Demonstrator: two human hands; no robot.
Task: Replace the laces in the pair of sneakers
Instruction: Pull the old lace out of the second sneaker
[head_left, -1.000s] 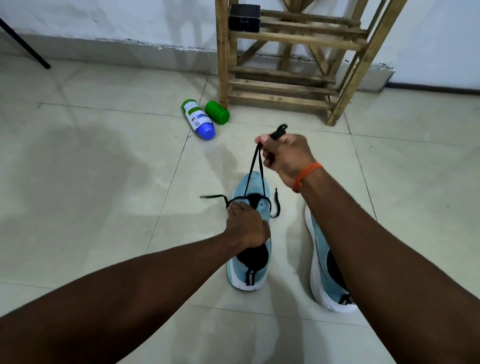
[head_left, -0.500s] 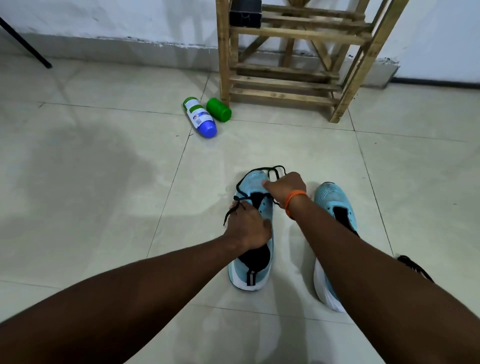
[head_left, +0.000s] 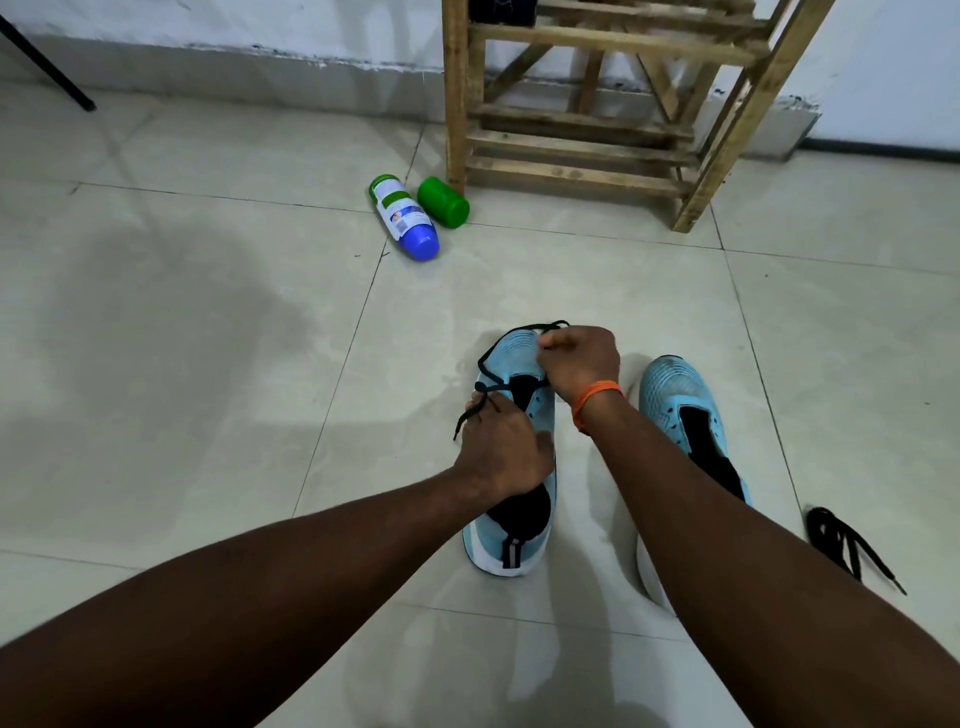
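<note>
Two light-blue sneakers sit on the tiled floor (head_left: 208, 364), and the job looks barely begun. On the first sneaker (head_left: 511, 351) a black lace (head_left: 484, 364) appears to run only through the lowest eyelets near the toe, looping loosely round the front. The eyelets further up its dark throat look bare. The right hand (head_left: 579, 358), with an orange wristband (head_left: 597, 396), is closed over the lace at the toe end, pinching it. The left hand (head_left: 501, 452) has its fingers curled over the sneaker's upper and holds it down. The lace's loose tail crosses the fingertips and hangs to the floor; whether they also nip it I cannot tell.

The second sneaker (head_left: 675, 389) stands just beside, apart from both hands, with no lace in its eyelets. A spare black lace (head_left: 841, 540) lies in a heap on the floor near its heel, probably meant for it. So most of one sneaker and all of the other remain to be threaded.

Near the wooden rack (head_left: 597, 150) lie a white bottle with a blue cap (head_left: 402, 215) and a green jar (head_left: 442, 202), both on their sides and close together. Neither shows its contents.
</note>
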